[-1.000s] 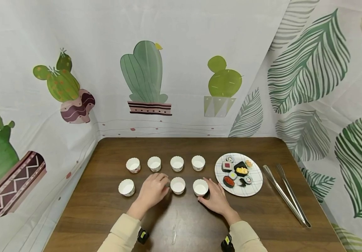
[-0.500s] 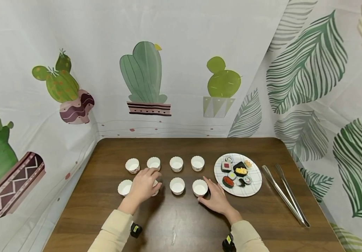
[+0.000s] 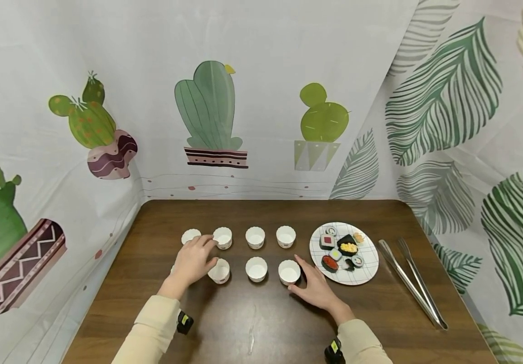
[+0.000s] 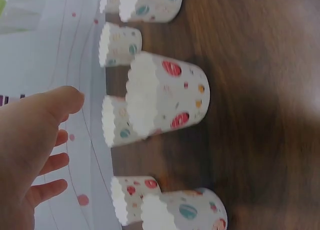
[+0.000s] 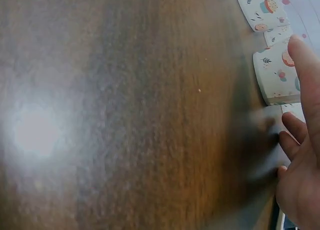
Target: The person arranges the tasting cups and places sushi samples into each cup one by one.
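Several white paper baking cups with scalloped rims and printed patterns stand upright in two rows. In the head view my left hand (image 3: 192, 260) is over the left end of the rows, its fingers loose and holding nothing. It mostly hides the front row's leftmost cup and overlaps the back-left cup (image 3: 190, 235). Just right of its thumb stands another front cup (image 3: 219, 271), its red and teal print showing in the left wrist view. My right hand (image 3: 314, 286) lies beside the front-right cup (image 3: 289, 272), thumb and extended fingers close around its right side; the right wrist view shows this cup (image 5: 277, 74) near the thumb.
Right of the cups is a round checked plate (image 3: 366, 270) bearing several sushi pieces (image 3: 348, 246). Metal tongs (image 3: 411, 283) lie spread farther right on the brown table (image 3: 225, 323). More cups (image 3: 255, 237) fill the back row, before a patterned cloth wall (image 3: 266, 101).
My left hand has moved left, across the front row's second cup, which shows again, to the leftmost cups. The right hand has stayed by the front-right cup, its thumb slightly shifted.
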Motion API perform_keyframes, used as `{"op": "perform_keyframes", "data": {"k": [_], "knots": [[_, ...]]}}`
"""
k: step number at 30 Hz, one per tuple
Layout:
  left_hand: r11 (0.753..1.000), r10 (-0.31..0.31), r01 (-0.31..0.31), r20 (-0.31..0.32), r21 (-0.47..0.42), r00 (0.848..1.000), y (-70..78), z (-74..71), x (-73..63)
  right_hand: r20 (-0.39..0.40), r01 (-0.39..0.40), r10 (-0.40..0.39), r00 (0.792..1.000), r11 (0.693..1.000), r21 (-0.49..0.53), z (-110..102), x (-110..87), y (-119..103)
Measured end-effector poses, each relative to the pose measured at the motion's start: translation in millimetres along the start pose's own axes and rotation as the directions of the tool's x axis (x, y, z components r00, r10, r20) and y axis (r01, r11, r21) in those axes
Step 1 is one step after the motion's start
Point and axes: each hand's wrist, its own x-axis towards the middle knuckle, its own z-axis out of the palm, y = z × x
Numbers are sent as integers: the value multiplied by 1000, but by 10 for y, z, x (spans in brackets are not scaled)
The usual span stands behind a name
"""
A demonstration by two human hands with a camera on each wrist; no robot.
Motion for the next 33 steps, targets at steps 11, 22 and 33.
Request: {"op": "perform_keyframes", "data": {"k": [11, 22, 33], "knots": [[997, -74, 74, 65, 5, 995, -226, -14, 25, 6, 31, -31, 999, 999, 6, -116, -34, -20], [981, -183, 190, 134, -43, 974, -411, -64, 125, 18, 24, -24, 1000, 1000, 1, -241, -63, -54], [950, -277, 296, 166, -98, 946, -524, 29, 154, -42, 85, -86, 995, 996, -22, -369, -103, -147]]}}
